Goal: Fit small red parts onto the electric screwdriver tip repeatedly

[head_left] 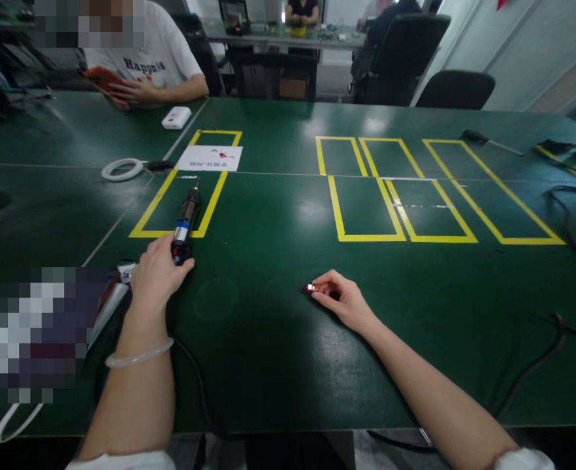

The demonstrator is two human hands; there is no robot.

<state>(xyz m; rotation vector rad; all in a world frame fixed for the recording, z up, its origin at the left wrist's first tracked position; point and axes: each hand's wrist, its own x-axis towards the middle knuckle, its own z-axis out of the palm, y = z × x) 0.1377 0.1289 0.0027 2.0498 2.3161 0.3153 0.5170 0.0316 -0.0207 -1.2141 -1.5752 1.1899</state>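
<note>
My left hand [158,271] is closed on the rear end of a black electric screwdriver [185,219] with a blue and silver band. Its thin tip points away from me, inside the yellow taped frame at the left. Low over the green table, or resting on it, my right hand [341,299] pinches a small red part [311,288] with a shiny light spot between thumb and fingers. This part is too small to tell its kind. A printed white paper [209,158] lies just beyond the screwdriver's tip.
Several yellow tape rectangles [371,237] mark the green table [278,365]. A coiled white cable [121,170], a white box [176,118] and a screwdriver [494,143] lie farther back. Black cables [560,326] run along the right. Across the table sits a person [155,59] holding a phone-like object.
</note>
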